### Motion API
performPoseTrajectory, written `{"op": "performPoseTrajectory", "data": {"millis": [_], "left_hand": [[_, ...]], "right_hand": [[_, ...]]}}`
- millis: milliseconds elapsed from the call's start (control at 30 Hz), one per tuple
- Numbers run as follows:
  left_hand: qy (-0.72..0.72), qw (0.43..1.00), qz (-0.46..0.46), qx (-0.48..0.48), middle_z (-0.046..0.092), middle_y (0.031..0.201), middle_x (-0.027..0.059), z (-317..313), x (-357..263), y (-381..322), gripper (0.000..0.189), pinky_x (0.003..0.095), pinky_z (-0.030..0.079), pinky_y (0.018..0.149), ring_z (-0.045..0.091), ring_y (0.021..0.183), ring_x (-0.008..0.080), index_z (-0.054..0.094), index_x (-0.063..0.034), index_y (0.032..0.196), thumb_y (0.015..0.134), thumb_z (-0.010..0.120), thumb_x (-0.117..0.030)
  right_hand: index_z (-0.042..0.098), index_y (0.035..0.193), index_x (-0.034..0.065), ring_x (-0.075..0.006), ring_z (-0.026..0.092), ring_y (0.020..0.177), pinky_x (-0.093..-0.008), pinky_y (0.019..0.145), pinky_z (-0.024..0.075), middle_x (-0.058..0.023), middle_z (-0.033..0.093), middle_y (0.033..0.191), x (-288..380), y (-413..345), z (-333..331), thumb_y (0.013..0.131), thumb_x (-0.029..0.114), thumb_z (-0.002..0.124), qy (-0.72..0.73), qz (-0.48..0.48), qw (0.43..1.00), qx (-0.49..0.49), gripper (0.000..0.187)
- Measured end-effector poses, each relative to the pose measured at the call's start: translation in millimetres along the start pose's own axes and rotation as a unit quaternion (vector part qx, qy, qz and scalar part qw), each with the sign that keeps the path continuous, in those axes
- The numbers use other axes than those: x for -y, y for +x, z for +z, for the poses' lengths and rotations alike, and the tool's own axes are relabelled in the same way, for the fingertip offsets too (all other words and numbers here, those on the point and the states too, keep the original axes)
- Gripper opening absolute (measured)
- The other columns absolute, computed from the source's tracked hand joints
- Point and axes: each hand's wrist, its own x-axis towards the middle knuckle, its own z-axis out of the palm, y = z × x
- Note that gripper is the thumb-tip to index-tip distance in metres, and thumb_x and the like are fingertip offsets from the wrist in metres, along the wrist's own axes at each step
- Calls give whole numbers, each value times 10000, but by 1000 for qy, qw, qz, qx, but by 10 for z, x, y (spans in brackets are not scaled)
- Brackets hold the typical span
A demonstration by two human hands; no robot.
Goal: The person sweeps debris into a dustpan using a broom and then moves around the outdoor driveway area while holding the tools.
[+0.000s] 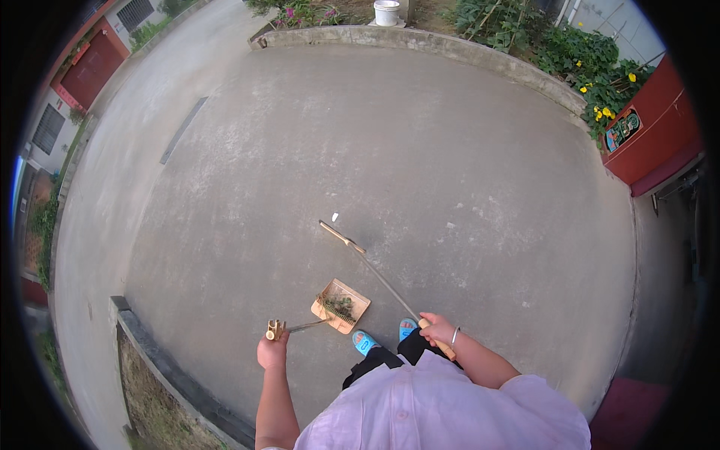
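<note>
My left hand [273,351] grips the upper end of a long-handled dustpan [358,298]. Its beige pan rests on the concrete just ahead of my feet, with green leaves and plant debris [338,305] inside. In my right hand [440,331] is the tan grip of a broom [388,284] with a thin metal pole. The broom's narrow head [343,236] reaches down to the ground beyond the pan, pointing to the upper left. A small white scrap [335,216] lies on the concrete close to that head.
A low concrete kerb [427,42] borders the plants at the far side, where a white bucket [386,12] stands. At right is an open red door [652,129]. A low wall [169,365] runs along the lower left. Blue slippers [364,342] are on my feet.
</note>
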Motion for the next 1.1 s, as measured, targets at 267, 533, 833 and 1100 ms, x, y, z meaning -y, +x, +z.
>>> {"op": "performPoseTrajectory", "data": {"millis": [267, 533, 833, 1100], "left_hand": [[38, 999, 36, -5, 580, 723, 105, -133, -447, 271, 328, 357, 435, 599, 551, 682, 267, 579, -83, 752, 592, 616, -366], [29, 999, 13, -1, 577, 719, 112, -113, -1070, 500, 348, 364, 432, 600, 547, 681, 277, 572, -92, 767, 587, 606, -389], [99, 994, -13, -34, 578, 700, 99, 112, -1311, 733, 365, 358, 439, 572, 548, 648, 271, 582, -123, 802, 577, 600, -410], [108, 993, -17, -47, 578, 706, 100, 73, -1364, 794, 369, 360, 443, 568, 548, 648, 272, 578, -121, 792, 572, 600, -416]], "right_hand": [[197, 1231, 106, -115, 390, 333, -254, 295, 320, -27, 411, 484, 239, -181, -859, 637, -7, 473, 141, -24, 961, -238, 665], [329, 1099, 93, -115, 385, 339, -268, 280, 302, -21, 376, 467, 712, 41, -2150, 665, 40, 430, 334, 31, 883, -327, 449], [149, 1250, 116, -113, 399, 359, -253, 320, 351, -32, 411, 517, 922, 821, -820, 632, -26, 476, 15, 75, 986, -149, 714], [266, 1205, 69, -108, 402, 364, -224, 323, 329, -41, 430, 528, 1521, 534, -1501, 646, -4, 493, 66, 8, 998, -18, 608]]}}
